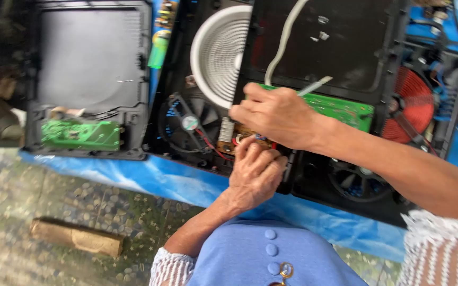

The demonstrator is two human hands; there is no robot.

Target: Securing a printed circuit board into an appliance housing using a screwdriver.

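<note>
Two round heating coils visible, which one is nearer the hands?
The white coil, top centre, in the open cooker base just left of the right hand. The red coil sits far right, beyond the lifted black panel, well away from both hands.

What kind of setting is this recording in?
Probably an informal appliance repair spot on a floor. Opened induction cookers lie on a blue sheet over patterned flooring, with a white coil disc, a cooling fan and green circuit boards exposed.

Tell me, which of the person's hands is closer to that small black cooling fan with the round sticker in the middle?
The left hand. It sits just right of and below the small black fan, at the red wires. The right hand is farther right, over the green circuit board.
</note>
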